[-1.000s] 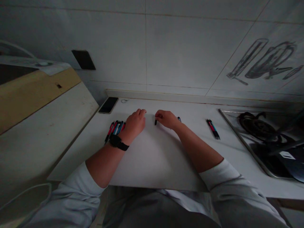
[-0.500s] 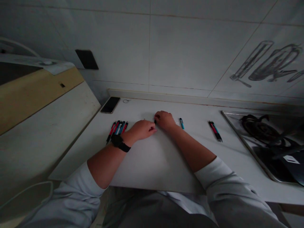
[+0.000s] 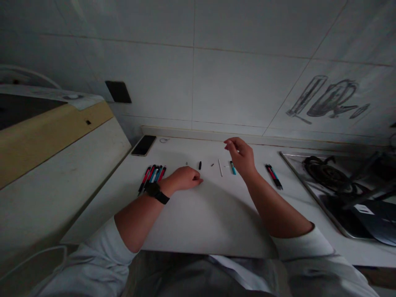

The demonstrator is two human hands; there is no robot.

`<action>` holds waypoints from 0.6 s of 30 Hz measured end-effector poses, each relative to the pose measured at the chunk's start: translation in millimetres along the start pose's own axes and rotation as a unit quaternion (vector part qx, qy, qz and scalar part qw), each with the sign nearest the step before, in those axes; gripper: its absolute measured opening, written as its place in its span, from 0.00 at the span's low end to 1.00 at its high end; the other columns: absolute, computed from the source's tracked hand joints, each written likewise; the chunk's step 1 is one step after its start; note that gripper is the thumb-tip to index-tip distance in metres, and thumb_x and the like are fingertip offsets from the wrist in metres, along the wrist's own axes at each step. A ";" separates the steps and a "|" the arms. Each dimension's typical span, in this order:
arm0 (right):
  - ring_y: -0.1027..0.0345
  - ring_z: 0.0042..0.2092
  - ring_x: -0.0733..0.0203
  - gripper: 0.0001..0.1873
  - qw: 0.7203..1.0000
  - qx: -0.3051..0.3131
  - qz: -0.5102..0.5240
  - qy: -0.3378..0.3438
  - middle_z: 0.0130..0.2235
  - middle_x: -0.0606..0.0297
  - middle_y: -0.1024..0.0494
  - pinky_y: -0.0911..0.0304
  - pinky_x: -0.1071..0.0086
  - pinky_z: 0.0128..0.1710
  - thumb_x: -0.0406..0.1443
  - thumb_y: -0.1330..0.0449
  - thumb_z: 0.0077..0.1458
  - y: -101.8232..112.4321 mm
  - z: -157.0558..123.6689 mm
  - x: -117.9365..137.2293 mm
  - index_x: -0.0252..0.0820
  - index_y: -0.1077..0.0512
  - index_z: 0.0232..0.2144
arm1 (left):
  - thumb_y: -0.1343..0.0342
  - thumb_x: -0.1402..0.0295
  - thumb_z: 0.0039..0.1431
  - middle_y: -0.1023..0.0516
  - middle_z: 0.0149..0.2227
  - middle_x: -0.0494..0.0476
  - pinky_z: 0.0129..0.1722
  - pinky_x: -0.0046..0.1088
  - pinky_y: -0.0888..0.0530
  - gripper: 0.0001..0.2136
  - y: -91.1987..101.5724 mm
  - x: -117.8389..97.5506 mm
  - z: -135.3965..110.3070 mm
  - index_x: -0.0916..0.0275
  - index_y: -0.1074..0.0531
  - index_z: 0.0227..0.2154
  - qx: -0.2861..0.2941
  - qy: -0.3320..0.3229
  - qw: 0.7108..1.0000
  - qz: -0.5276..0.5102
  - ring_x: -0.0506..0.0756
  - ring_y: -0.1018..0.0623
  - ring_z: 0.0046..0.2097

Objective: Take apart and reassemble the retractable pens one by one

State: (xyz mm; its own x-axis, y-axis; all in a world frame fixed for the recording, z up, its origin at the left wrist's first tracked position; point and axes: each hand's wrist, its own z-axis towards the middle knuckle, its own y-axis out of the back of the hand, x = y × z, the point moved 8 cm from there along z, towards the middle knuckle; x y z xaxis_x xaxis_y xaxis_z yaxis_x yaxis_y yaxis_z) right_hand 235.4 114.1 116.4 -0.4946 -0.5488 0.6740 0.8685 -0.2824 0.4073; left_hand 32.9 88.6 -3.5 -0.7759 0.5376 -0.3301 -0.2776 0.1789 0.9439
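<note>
- Head view: the two hands were bunched together over a little black piece a moment ago, and now they're apart.
- The right hand (image 3: pixel 243 156) has lifted off the bench (image 3: pixel 201 218) and swung out to its own side. Its fingertips (image 3: pixel 230 143) are pinched shut up in the air. If there's something tiny between them, I can't make it out.
- The left hand (image 3: pixel 185 179) has barely moved. It's loosely curled, knuckles down on the bench, with nothing visible in it.
- With the hands apart, you can see a row of pen bits between them: the black piece (image 3: pixel 199 165) just past the left fingertips, then a dark speck (image 3: pixel 212 165), a thin white refill (image 3: pixel 220 167) and a blue barrel piece (image 3: pixel 232 167) right under the right hand. It looks like one pen laid out in parts.
- The bundle of pens (image 3: pixel 153 175) by the left wrist hasn't moved, and neither has the pair of pens (image 3: pixel 274 176) out past the right hand.
- The phone (image 3: pixel 143 145) is still beyond the bundle.
</note>
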 end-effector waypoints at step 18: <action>0.42 0.27 0.65 0.20 0.886 0.449 -0.051 0.107 0.25 0.67 0.30 0.51 0.69 0.31 0.43 0.48 0.69 -73.5 -110.8 -10.1 0.41 0.29 0.28 | 0.44 0.57 0.65 0.25 0.24 0.52 0.28 0.31 0.45 0.16 1.1 -5.2 -0.4 0.60 0.23 0.25 0.019 0.002 1.000 0.025 0.51 0.33 0.25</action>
State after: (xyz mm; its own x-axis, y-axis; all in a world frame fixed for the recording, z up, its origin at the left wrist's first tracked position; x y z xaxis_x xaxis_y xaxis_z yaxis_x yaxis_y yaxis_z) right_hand 180.2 53.2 11.3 -0.4678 -0.7206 0.5118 0.3952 0.3475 0.8503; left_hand 36.4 85.6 -0.8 -0.7899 0.5439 -0.2832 -0.2172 0.1838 0.9587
